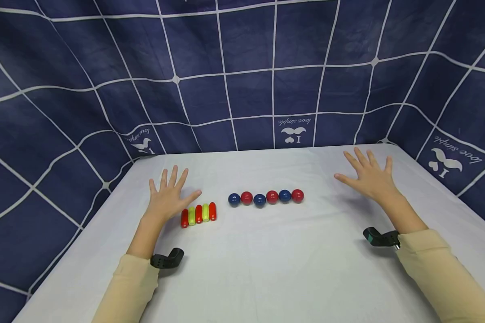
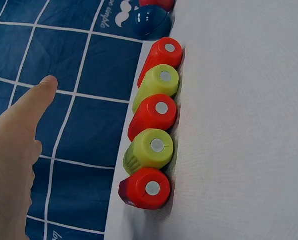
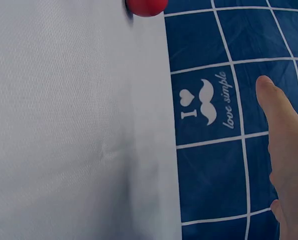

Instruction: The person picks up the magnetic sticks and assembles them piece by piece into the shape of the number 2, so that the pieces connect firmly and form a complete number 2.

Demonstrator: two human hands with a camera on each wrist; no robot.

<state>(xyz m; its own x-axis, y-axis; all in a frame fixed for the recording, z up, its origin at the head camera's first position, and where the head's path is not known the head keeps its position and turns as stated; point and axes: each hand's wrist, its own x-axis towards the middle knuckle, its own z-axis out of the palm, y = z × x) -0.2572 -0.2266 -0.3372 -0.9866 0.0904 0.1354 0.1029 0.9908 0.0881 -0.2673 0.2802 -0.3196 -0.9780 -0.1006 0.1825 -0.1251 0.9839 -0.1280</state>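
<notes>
My left hand point(image 1: 167, 199) is spread with straight fingers and holds nothing. Just right of it lies a row of short rods point(image 1: 199, 214), red and yellow-green by turns; in the left wrist view each rod point(image 2: 157, 145) shows a pale round spot on its end. Farther right runs a row of glossy balls, blue and red by turns, from a blue ball point(image 1: 234, 199) to a red ball point(image 1: 297, 195). My right hand point(image 1: 369, 177), fingers spread, is well to the right of the balls and touches none. One red ball point(image 3: 147, 5) shows at the top of the right wrist view.
A white cloth covers the table point(image 1: 258, 269). Behind and along both sides hangs a dark blue curtain point(image 1: 250, 94) with white grid lines and printed lettering. A black device is strapped to each wrist, the left one point(image 1: 167, 259) and the right one point(image 1: 381, 237).
</notes>
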